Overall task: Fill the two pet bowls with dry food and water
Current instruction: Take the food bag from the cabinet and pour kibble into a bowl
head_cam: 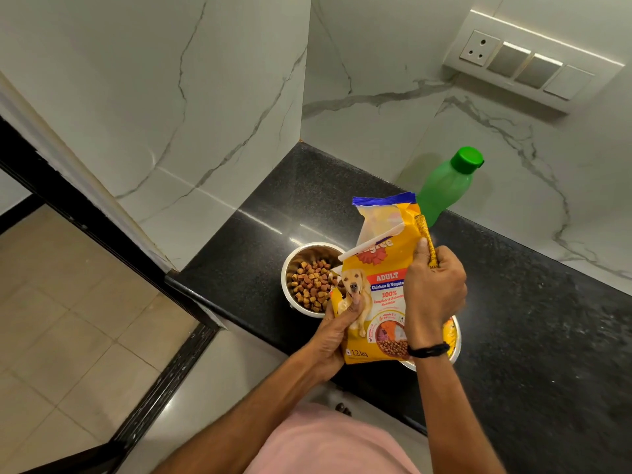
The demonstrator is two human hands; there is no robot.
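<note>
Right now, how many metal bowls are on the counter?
2. The first bowl, holding kibble, sits left of the food bag. The second bowl is mostly hidden behind the bag and the right hand; only its rim shows, contents unseen.

forearms: both bare, coming up from the bottom edge of the frame | left hand point(333, 340): bare | right hand point(434, 295): bare | right wrist: thin black band point(429, 350), cord-like, snug | clothing: pale pink garment point(328, 446), bottom centre, plain soft fabric
</note>
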